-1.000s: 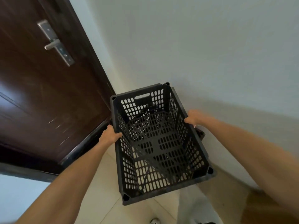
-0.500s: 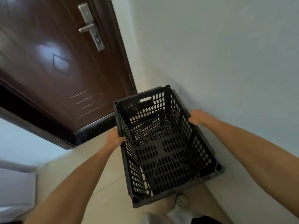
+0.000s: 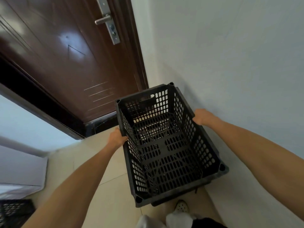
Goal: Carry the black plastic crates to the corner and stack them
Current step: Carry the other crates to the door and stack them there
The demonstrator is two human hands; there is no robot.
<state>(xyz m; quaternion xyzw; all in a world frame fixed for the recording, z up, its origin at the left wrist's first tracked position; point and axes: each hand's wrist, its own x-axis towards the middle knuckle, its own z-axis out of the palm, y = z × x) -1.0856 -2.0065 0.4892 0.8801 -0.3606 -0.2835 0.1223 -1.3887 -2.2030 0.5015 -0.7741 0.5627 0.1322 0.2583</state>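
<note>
Left hand and right hand each grip the black crate rims — no readable writing — beside the wall

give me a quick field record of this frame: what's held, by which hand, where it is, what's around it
held item: black plastic crate, empty, perforated walls and floor
left hand: grips the crate's left long rim
right hand: grips the crate's right long rim
crate under it: edges of a second crate show below the near end; whether the two touch cannot be told
location: corner between the white wall and the brown door
door hardware: metal lever handle
floor: beige tiles
other crate: another black crate at the lower left
shoe: perforated white shoe near the crate
</note>
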